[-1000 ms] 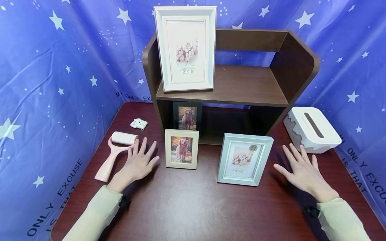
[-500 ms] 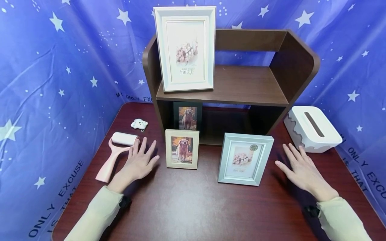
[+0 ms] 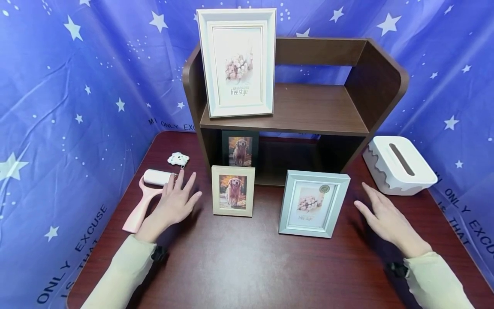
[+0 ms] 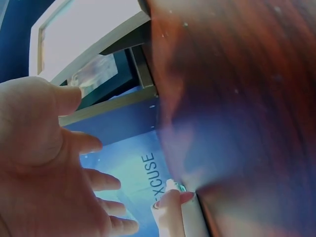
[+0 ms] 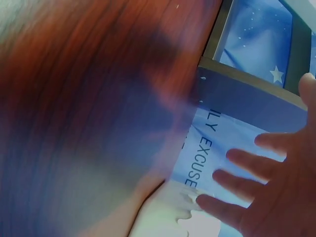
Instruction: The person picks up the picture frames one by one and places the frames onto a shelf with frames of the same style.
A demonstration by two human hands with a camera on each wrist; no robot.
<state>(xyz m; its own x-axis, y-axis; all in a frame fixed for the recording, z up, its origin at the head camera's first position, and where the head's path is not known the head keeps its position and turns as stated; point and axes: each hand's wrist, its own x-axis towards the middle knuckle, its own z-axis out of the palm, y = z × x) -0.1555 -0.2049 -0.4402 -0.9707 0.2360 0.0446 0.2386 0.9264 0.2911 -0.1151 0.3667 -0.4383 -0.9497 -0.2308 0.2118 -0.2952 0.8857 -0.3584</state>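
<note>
My left hand (image 3: pixel 173 206) has its fingers spread beside a pink-handled lint roller (image 3: pixel 139 210) and overlaps the roller's white end in the head view. Nothing is in its grasp; the left wrist view shows the palm (image 4: pixel 34 163) held off the table. To its right stands a cream photo frame (image 3: pixel 233 213) with a dog picture. My right hand (image 3: pixel 386 221), also holding nothing, hovers between a pale blue-green photo frame (image 3: pixel 283 206) and a white tissue box (image 3: pixel 418 161). Its fingers (image 5: pixel 254 163) are straight and apart in the right wrist view.
A dark brown two-tier shelf (image 3: pixel 316 109) stands at the back. On its upper tier is a large white frame (image 3: pixel 268 64); a black frame (image 3: pixel 254 148) stands in the lower one. A small white dog-shaped item (image 3: pixel 178 159) lies behind the roller. Blue starry curtain (image 3: pixel 77 107) surrounds the table.
My left hand has shifted slightly up and left in the head view, covering more of the roller. My right hand has turned more onto its side. The objects have stayed put.
</note>
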